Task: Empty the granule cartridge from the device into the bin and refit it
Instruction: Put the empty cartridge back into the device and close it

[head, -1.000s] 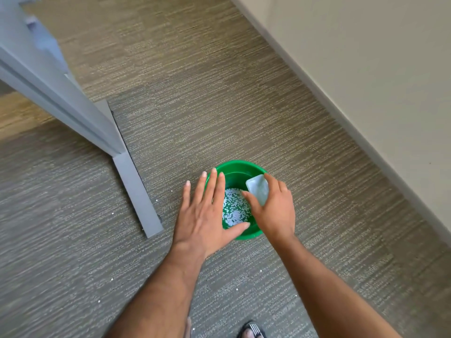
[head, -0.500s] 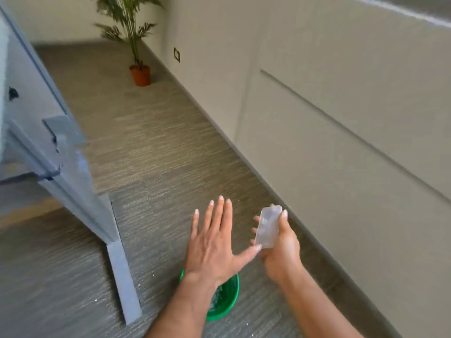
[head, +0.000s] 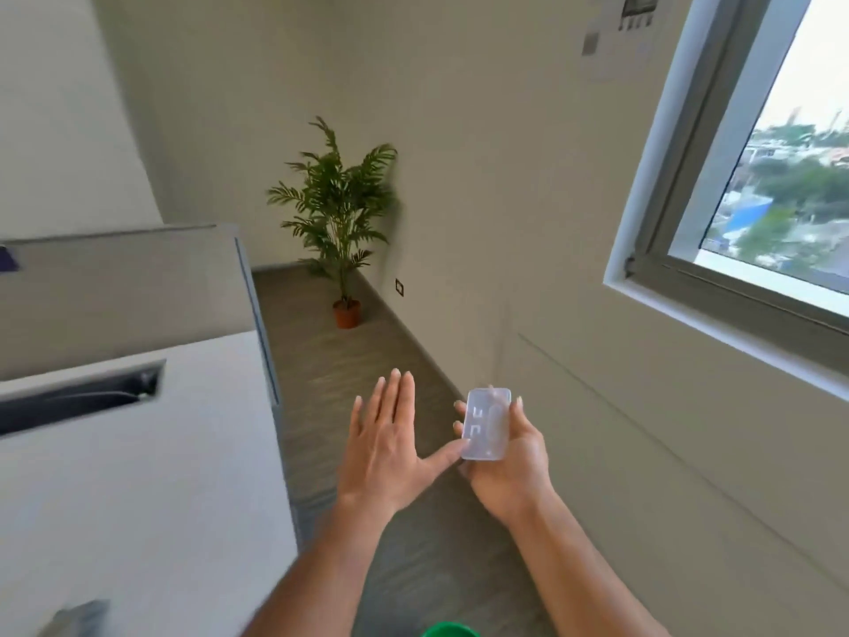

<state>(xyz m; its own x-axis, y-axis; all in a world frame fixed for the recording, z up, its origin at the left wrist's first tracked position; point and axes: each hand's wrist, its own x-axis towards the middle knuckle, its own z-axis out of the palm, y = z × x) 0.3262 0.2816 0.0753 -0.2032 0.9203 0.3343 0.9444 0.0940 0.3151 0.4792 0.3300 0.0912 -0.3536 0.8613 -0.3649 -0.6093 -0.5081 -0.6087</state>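
My right hand holds a small translucent rectangular cartridge upright, fingers wrapped round its sides, its flat moulded face turned toward me. My left hand is flat and open just left of it, fingers spread, the thumb tip touching the cartridge's lower corner. Only the rim of the green bin shows at the bottom edge, below my forearms. The device is not identifiable in view.
A white desk with a dark cable slot and a grey partition fills the left. A potted plant stands in the far corner. A wall with a window runs along the right; carpet lies between.
The view has risen from the floor and bin to the room. My right hand lifted the cartridge out of the bin to chest height; my left hand rose alongside, staying open.
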